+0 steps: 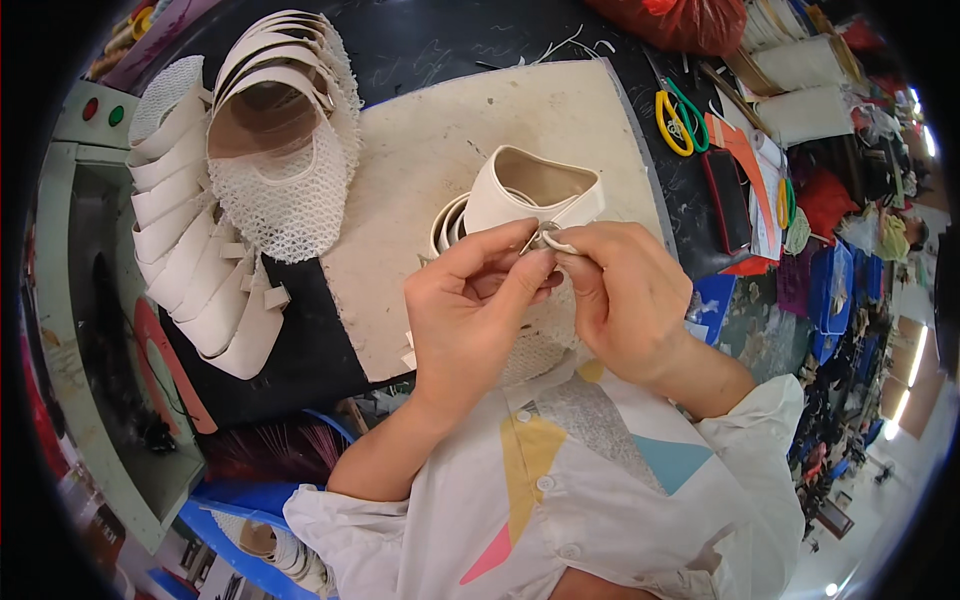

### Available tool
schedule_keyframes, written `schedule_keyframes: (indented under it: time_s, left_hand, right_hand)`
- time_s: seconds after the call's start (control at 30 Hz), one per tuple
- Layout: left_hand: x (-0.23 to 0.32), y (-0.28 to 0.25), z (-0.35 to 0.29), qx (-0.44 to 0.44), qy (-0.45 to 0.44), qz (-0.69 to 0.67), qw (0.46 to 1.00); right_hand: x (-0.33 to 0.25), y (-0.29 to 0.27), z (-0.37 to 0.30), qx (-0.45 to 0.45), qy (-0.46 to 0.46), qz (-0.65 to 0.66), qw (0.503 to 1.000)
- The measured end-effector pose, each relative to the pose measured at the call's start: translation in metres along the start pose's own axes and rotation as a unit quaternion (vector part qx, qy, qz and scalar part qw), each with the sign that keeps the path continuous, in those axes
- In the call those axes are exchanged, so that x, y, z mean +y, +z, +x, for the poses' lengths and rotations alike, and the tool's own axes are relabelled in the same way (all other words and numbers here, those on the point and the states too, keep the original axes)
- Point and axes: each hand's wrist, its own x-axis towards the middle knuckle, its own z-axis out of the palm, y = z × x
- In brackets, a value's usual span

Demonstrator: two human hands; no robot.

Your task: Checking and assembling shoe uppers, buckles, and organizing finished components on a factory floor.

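A cream shoe upper [487, 203] stands on the board in front of me, with an open collar and a mesh lower part that shows below my hands. At its near side, my left hand [465, 305] is closed in a pinch around a small metal buckle [545, 232]. Right beside it, my right hand [635, 295] pinches the end of a thin cream strap [563, 245] at the buckle. My fingertips partly cover both pieces, so I cannot tell whether the strap is threaded through.
Stacked cream uppers [285, 120] with mesh and a row of nested ones [195, 220] lie left on the black table. The beige board [400, 150] is under my work. Yellow-handled scissors [673, 123], green-handled scissors [690, 110] and a dark red phone [727, 200] lie right.
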Motion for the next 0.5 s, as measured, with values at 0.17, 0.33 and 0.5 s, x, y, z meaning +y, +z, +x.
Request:
schedule_keyframes:
  time_s: [0.17,0.33,0.5]
  left_hand:
    - [0.006,-0.004,0.004,-0.015,-0.054,-0.010,0.998]
    - [0.007,-0.009,0.007,-0.016,-0.089,-0.048,0.995]
    - [0.006,-0.011,0.009,-0.011,-0.101,-0.064,0.993]
  right_hand:
    - [0.005,-0.013,0.006,-0.050,0.345,0.330,0.877]
    - [0.024,-0.013,0.004,-0.084,0.485,0.577,0.651]
    - [0.028,-0.011,0.003,-0.091,0.513,0.628,0.579]
